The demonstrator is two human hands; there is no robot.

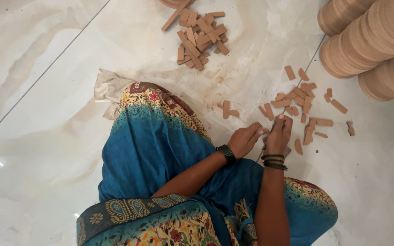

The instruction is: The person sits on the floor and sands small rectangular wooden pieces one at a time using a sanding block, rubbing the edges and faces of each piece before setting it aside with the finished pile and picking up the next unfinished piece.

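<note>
Your left hand [246,138] and right hand [279,135] meet low over the floor, fingers curled in toward each other. They seem to pinch a small brown piece [266,133] between them, though the fingers hide most of it, so I cannot tell for sure what each hand grips. A greyish object [286,151] shows under your right palm; what it is I cannot make out.

Just beyond your right hand lies a loose scatter of short brown strips [303,101], spread flat and mostly apart from one another on the white tiled floor [46,68]. Two more strips [228,109] lie on their own just above your left hand. Farther off, near the top of the view, a tighter heap of strips [200,37] sits piled over itself.

Judging from that, part of the work looks done and a fair share left: the heap reads as one lot and the scatter by your hands as another, but which of them is finished cannot be told.

At the upper right, stacks of round brown discs [370,41] lie on their sides, well apart from your hands. Your blue patterned cloth [151,146] covers your knees.
</note>
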